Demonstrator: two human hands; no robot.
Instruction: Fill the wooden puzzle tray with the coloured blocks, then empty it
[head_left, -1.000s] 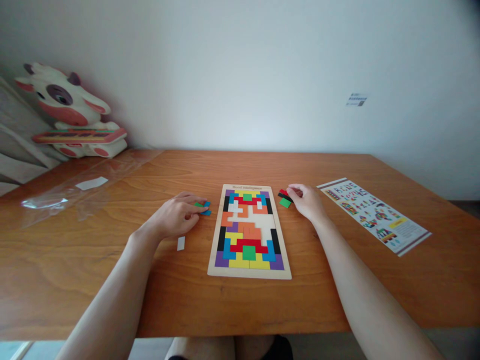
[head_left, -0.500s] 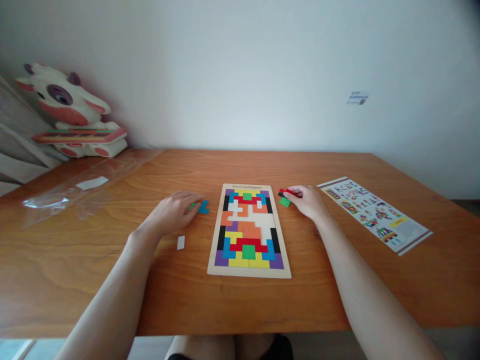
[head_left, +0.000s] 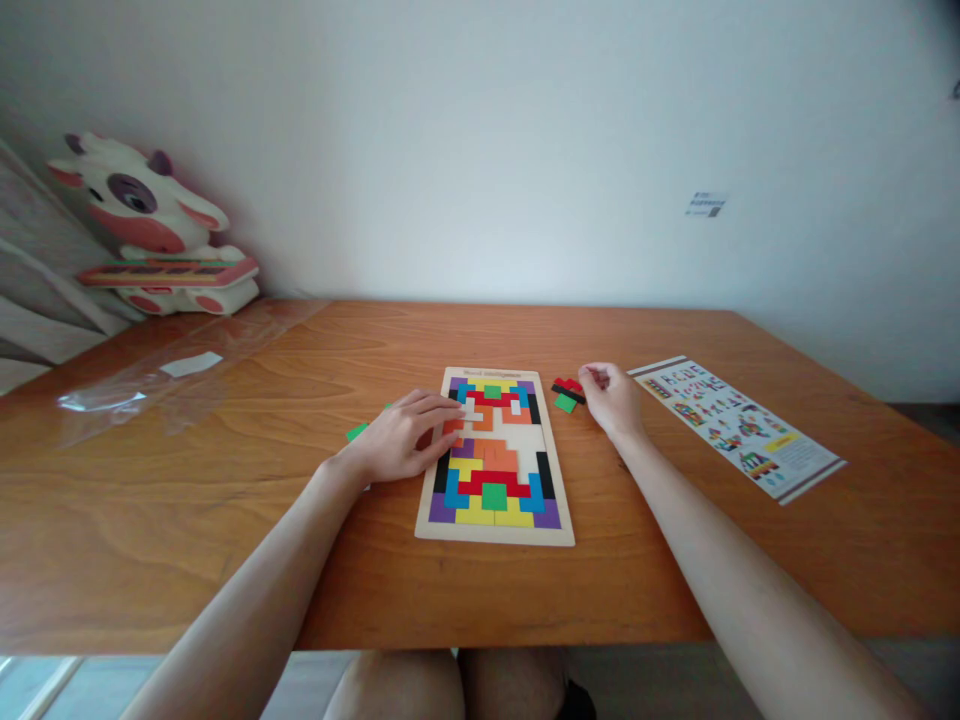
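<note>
A wooden tray puzzle [head_left: 495,535] lies in front of me, filled with colourful block pieces and showing some bare patches. My left hand [head_left: 409,432] reaches over its left rim, thumb and fingertips apart beside an orange piece [head_left: 454,426] at the edge. Part of that side is hidden by the hand. Green pieces [head_left: 358,432] peek out beyond the wrist and knuckles. To the right of the tray, my right hand [head_left: 611,395] has its fingers curled together, with nothing visible in them. Beside its fingertips rest red pieces [head_left: 570,384], a black piece [head_left: 568,394] and a green square [head_left: 565,403].
A printed instruction sheet [head_left: 742,430] lies at the right of the wooden table [head_left: 360,590]. Clear plastic wrapping [head_left: 127,395] with a white label [head_left: 192,364] is at the left. Behind it stands a cow-shaped toy keyboard [head_left: 169,270] against the wall.
My left hand has moved right, from the loose blue and green pieces onto the tray's left side. My right hand has come off the red piece, leaving it on the table.
</note>
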